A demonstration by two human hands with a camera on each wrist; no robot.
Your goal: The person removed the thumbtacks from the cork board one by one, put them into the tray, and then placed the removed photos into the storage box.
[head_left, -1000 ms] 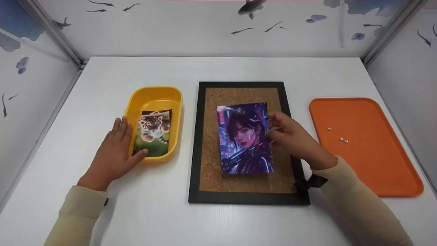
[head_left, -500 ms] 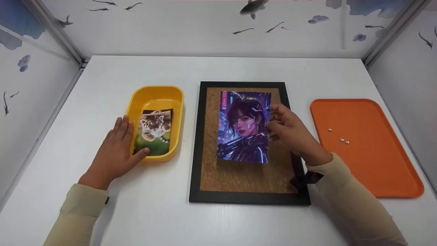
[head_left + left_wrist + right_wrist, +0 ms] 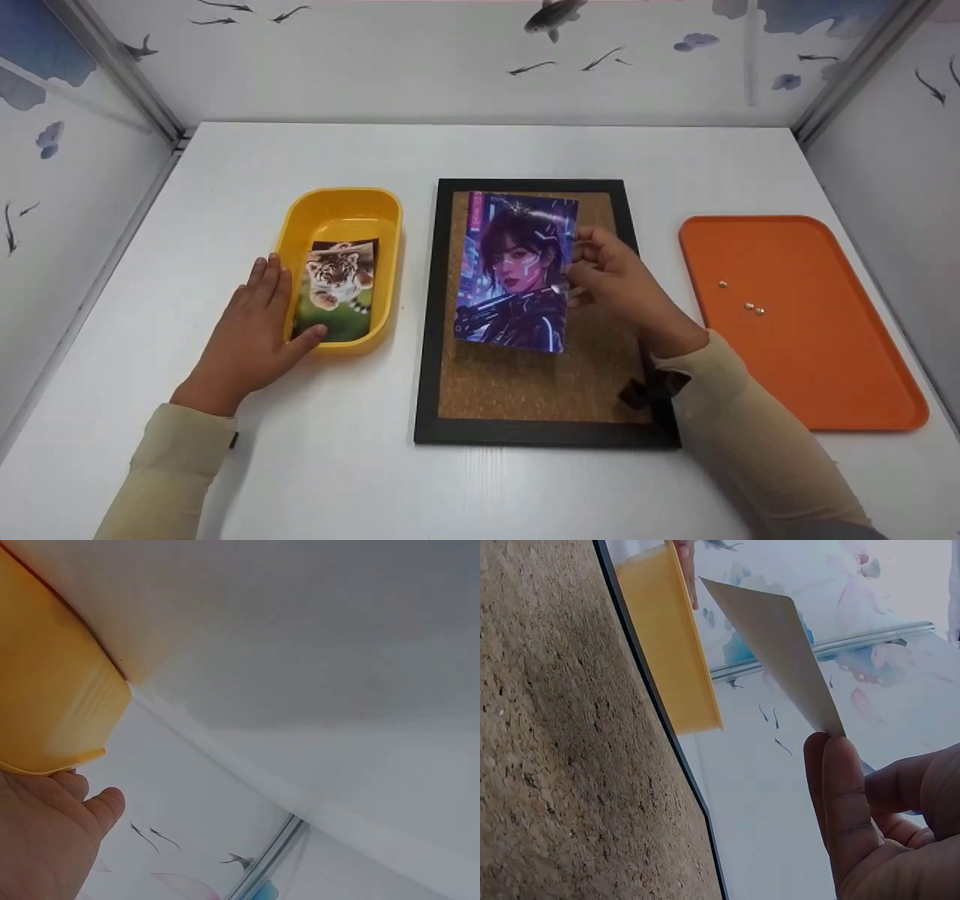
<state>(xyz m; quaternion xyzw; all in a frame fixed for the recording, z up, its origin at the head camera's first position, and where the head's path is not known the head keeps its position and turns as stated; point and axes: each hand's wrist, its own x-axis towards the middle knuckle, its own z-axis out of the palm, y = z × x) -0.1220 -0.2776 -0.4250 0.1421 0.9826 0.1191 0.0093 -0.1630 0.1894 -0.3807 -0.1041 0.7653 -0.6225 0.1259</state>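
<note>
My right hand (image 3: pixel 611 281) pinches the right edge of a purple picture card (image 3: pixel 514 274) that shows a figure with a gun. The card hangs above the cork board (image 3: pixel 517 390) in its black frame; the right wrist view shows its pale back (image 3: pixel 780 645) and a gap over the cork. My left hand (image 3: pixel 251 334) rests on the left rim of a yellow bin (image 3: pixel 352 204), fingers straight and thumb over the front corner. Inside that bin lies a tiger picture card (image 3: pixel 337 292), with a dark card edge showing behind it.
An orange tray (image 3: pixel 817 360) lies to the right of the board, with several small shiny pieces (image 3: pixel 750 306) near its left side. White panels printed with fish (image 3: pixel 555 16) stand around the back and sides of the white table (image 3: pixel 322 465).
The purple card has risen away from me over the board, then shifted left, tilting slightly. My right hand moved with it. My left hand has stayed on the yellow bin.
</note>
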